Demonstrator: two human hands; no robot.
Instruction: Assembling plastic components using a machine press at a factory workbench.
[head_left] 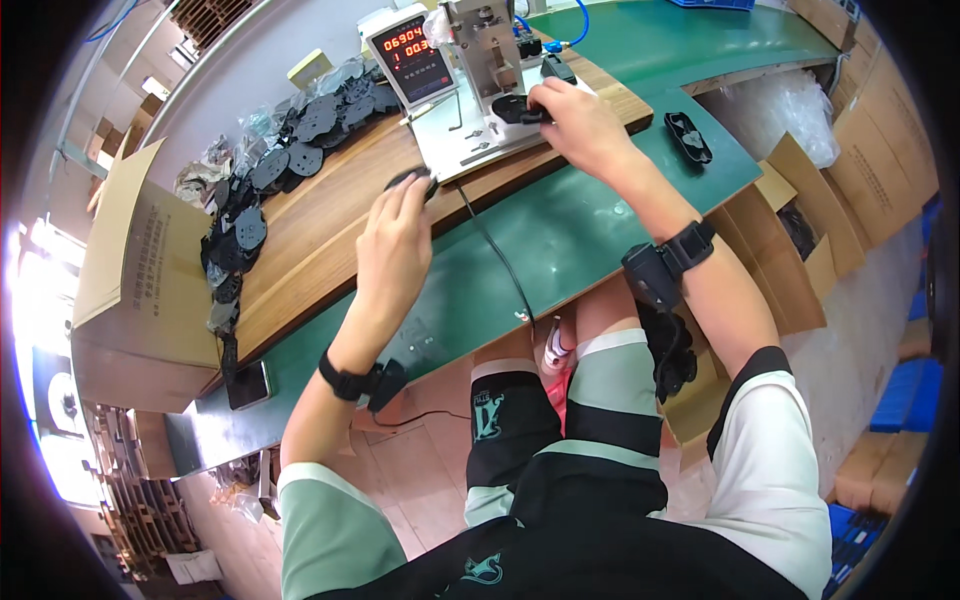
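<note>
My left hand (392, 245) is over the front of the wooden board, closed on a dark, rounded plastic part (418, 178) at its fingertips. My right hand (582, 125) reaches to the base of a small bench press (487, 50). There its fingers are closed on a black plastic part (513, 109) that lies under the press head; the fingers hide some of it. Beside the press stands a white counter box (410, 55) with red lit digits. A hex key (456, 112) and small metal pieces lie on the white base plate (450, 150).
Many flat black parts (305, 158) are heaped along the board's left and back edge. A black oblong part (687, 138) lies on the green table (585, 235) at right. Cartons (140, 270) stand at left and right. A black cable (495, 245) crosses the table; a phone (248, 385) lies left.
</note>
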